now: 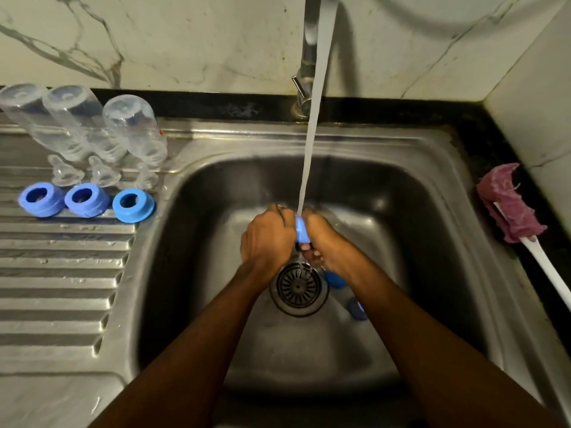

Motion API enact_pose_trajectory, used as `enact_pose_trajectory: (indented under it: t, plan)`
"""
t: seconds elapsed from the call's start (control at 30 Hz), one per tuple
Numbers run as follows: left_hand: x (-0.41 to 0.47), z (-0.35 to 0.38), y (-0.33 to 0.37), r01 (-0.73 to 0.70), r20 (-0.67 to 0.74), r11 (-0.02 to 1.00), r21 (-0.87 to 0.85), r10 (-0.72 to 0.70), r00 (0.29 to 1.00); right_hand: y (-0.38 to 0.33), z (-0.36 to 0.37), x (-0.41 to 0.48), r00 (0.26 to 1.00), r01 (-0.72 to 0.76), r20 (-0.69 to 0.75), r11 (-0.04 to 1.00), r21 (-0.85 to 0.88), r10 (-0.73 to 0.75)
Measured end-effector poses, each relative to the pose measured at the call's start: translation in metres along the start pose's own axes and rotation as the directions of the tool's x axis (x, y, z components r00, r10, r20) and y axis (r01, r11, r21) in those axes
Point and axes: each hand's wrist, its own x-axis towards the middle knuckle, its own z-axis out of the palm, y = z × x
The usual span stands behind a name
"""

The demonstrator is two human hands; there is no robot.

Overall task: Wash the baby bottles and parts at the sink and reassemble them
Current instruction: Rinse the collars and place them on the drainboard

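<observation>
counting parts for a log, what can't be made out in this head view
Head view:
- Light blue plastic part: left hand and right hand grip it, hiding its shape.
- Dark blue piece below the right hand: mostly under the forearm.
- Second dark blue piece: blurred, partly covered likewise.
- White plastic brush handle: cut by the right edge.

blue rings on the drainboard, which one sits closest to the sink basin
The rightmost ring, at the edge of the basin, in front of the rightmost upturned bottle. It is a brighter blue; the other two rings lie further left.
</observation>
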Motion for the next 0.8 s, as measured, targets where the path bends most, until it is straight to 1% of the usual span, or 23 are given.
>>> enact_pose_trajectory:
  t: [0.03,0.07,0.1,0.13,0.17,0.2,0.23,0.27,0.3,0.33,0.37,0.4,0.43,0.47,0.5,0.53,0.57,0.6,0.63,0.67,0.7,0.77,0.8]
  plan:
    - [0.003,0.002,-0.002,0.107,0.054,0.989,-0.097,-0.102,0.993,0.005,-0.001,-0.001,0.989,0.139,-0.053,0.99,0.0,-0.139]
    - [0.004,0.002,0.0,0.283,0.166,0.921,-0.266,-0.246,0.955,0.01,0.0,-0.002,0.927,0.336,-0.133,0.933,-0.126,-0.352]
    - [0.006,0.002,0.001,0.466,0.31,0.782,-0.414,-0.36,0.88,0.016,0.001,-0.003,0.816,0.494,-0.157,0.812,-0.312,-0.557]
    - [0.006,0.0,0.002,0.58,0.404,0.664,-0.473,-0.421,0.812,0.019,0.005,-0.005,0.719,0.58,-0.137,0.696,-0.422,-0.682]
    - [0.007,-0.001,0.0,0.583,0.402,0.67,-0.46,-0.428,0.809,0.02,0.01,-0.005,0.714,0.575,-0.13,0.682,-0.452,-0.688]
    - [0.007,-0.002,-0.001,0.496,0.329,0.772,-0.396,-0.385,0.862,0.019,0.011,-0.001,0.779,0.518,-0.141,0.753,-0.407,-0.612]
    - [0.007,-0.002,-0.005,0.334,0.219,0.911,-0.242,-0.284,0.934,0.016,0.014,0.003,0.896,0.384,-0.118,0.88,-0.279,-0.429]
    - [0.005,-0.004,-0.008,0.184,0.11,0.98,-0.074,-0.175,0.978,0.014,0.013,0.003,0.981,0.174,-0.066,0.978,-0.116,-0.182]
    - [0.001,-0.007,-0.006,0.083,0.043,0.996,0.018,-0.084,0.996,0.013,0.01,0.001,0.999,-0.036,0.012,0.999,0.007,0.035]
    - [-0.003,-0.007,-0.004,0.044,0.033,0.998,0.037,-0.045,0.998,0.013,0.007,-0.002,0.989,-0.135,0.069,0.988,0.071,0.13]
    - [-0.004,-0.006,-0.004,0.037,0.035,0.999,0.037,-0.038,0.999,0.013,0.007,-0.002,0.99,-0.128,0.073,0.989,0.078,0.122]
    - [-0.001,-0.004,-0.004,0.116,0.067,0.993,-0.029,-0.114,0.991,0.014,0.007,-0.003,1.0,-0.01,0.016,0.999,0.047,0.01]
    - [0.003,-0.002,-0.005,0.226,0.131,0.963,-0.145,-0.208,0.969,0.017,0.007,-0.002,0.979,0.182,-0.082,0.981,-0.068,-0.187]
    - [0.006,-0.002,-0.004,0.345,0.224,0.902,-0.261,-0.291,0.93,0.018,0.009,-0.004,0.906,0.352,-0.158,0.907,-0.232,-0.392]
    - [0.008,-0.001,-0.003,0.373,0.254,0.881,-0.291,-0.304,0.918,0.019,0.012,-0.002,0.838,0.445,-0.187,0.841,-0.307,-0.512]
    - [0.01,-0.001,-0.003,0.331,0.228,0.909,-0.253,-0.277,0.933,0.017,0.014,-0.002,0.822,0.456,-0.213,0.835,-0.308,-0.528]
    - [0.009,-0.003,-0.002,0.217,0.16,0.967,-0.134,-0.195,0.968,0.015,0.014,0.003,0.868,0.413,-0.206,0.888,-0.203,-0.451]
    - [0.006,-0.006,-0.001,0.083,0.083,0.997,-0.009,-0.082,0.993,0.011,0.012,0.004,0.94,0.296,-0.158,0.953,-0.064,-0.302]
    - [0.003,-0.01,0.002,-0.057,0.021,0.994,0.096,0.055,0.998,0.008,0.007,0.006,0.991,0.134,-0.034,0.988,0.073,-0.132]
    - [0.0,-0.012,0.003,-0.158,-0.003,0.971,0.181,0.162,0.987,0.005,0.001,0.004,0.992,-0.036,0.125,0.988,0.151,0.017]
    - [-0.003,-0.015,0.004,-0.218,-0.011,0.948,0.233,0.227,0.974,0.004,-0.005,0.002,0.971,-0.133,0.217,0.982,0.132,0.102]
    - [-0.002,-0.011,0.002,-0.271,0.003,0.92,0.282,0.282,0.959,0.005,-0.013,0.0,0.954,-0.161,0.273,0.979,0.126,0.121]
    - [-0.002,-0.008,0.0,-0.252,0.02,0.934,0.252,0.256,0.967,0.007,-0.012,0.001,0.96,-0.147,0.259,0.979,0.138,0.108]
